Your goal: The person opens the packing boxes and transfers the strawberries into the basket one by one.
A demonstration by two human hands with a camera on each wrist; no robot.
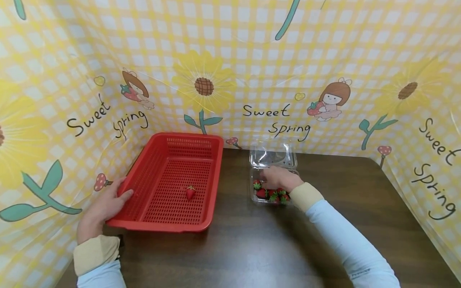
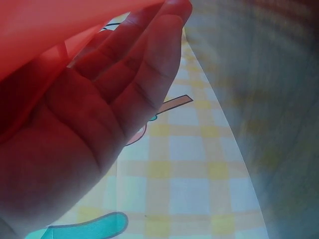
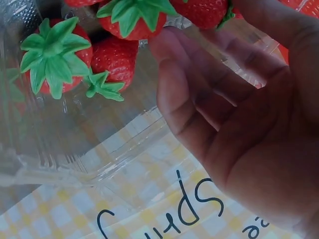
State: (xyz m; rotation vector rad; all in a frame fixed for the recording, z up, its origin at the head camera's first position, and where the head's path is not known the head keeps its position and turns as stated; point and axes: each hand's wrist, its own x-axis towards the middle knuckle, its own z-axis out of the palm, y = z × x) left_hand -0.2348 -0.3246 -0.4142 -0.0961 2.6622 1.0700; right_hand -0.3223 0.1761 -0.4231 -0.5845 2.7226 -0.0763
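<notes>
My left hand (image 1: 109, 202) grips the left wall of a red plastic basket (image 1: 215, 180), thumb over the rim and fingers behind it. One strawberry (image 1: 190, 193) lies on the basket's slotted floor. My right hand (image 1: 282, 179) reaches into a clear plastic box (image 1: 253, 196) of several strawberries with green leaf caps. In the right wrist view, its bent fingers (image 3: 174, 89) are right beside a strawberry (image 3: 202, 11); the thumb tip is out of frame, so I cannot tell whether the hand pinches it. Another strawberry (image 3: 55, 57) sits farther along in the box.
The box's clear lid (image 1: 273, 155) stands open at the back. Both containers rest on a dark brown table (image 1: 234, 248). A yellow checked cloth (image 1: 230, 60) with printed flowers hangs behind and along both sides.
</notes>
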